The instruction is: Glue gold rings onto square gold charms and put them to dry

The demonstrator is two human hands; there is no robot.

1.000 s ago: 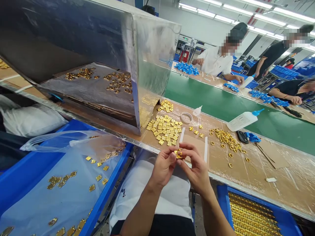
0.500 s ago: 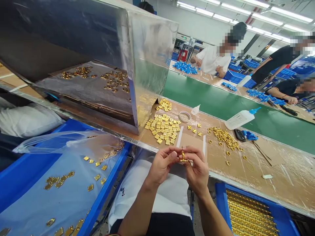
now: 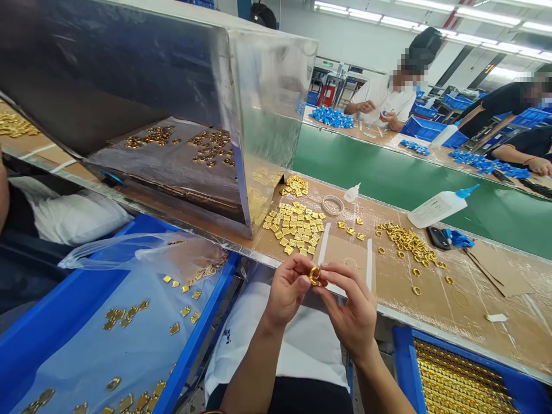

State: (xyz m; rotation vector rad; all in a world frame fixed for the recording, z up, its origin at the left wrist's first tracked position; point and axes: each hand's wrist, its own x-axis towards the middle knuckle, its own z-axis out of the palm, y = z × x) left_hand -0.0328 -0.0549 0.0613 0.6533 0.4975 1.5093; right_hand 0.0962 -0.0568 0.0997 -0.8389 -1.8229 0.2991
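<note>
Left fingers (image 3: 303,282) and right fingers (image 3: 345,275); gold ring (image 3: 313,277) between

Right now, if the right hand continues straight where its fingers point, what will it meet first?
Most likely the gold ring, directly before its fingertips, with the left hand holding it from the other side. Whether the right hand already touches the ring, I cannot tell.

A shiny gold ring (image 3: 315,272) is held up by the near left corner of the cardboard sheet (image 3: 338,248), its round hole showing and its band roughly upright. Below it, a smaller-looking gold base (image 3: 317,283) shows, partly hidden.
</note>
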